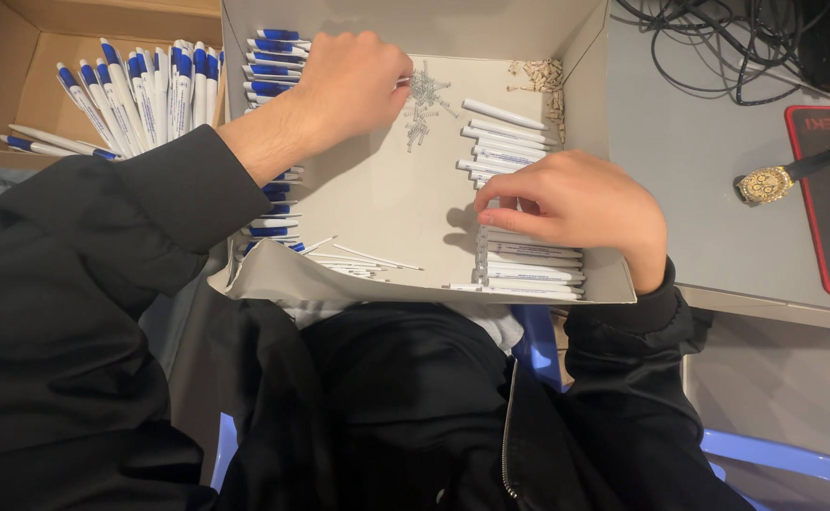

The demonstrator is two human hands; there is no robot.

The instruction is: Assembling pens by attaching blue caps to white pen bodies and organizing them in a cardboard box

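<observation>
— White cardboard tray (pixel 386 203) on the lap; what lies in it?

— Four sorts of pen parts; a stack of blue-and-white pen halves (pixel 275 66) along its left wall, too overlapped to count; a heap of small metal springs (pixel 424 104) near the far wall, too fine to count; a heap of tiny tan pieces (pixel 542 80) in the far right corner; white barrels (pixel 509 142) in a column down the right side, roughly fifteen showing; several thin refills (pixel 363 257) at the near edge.

— And the two hands?

— Left hand (pixel 353 85) sits at the springs, fingers curled narrow and pinched on something too small to make out; right hand (pixel 580 203) rests over the white barrels, fingers (pixel 514 222) closed on one barrel.

— Anything beyond the tray?

— One brown box (pixel 8 66) at the far left, holding about a dozen assembled blue-and-white pens (pixel 136 95); one gold wristwatch (pixel 769 183) on the grey bench (pixel 698 142); one black mat with a red edge (pixel 826 208) under its strap; a tangle of black cables (pixel 717 38) beyond.
</observation>
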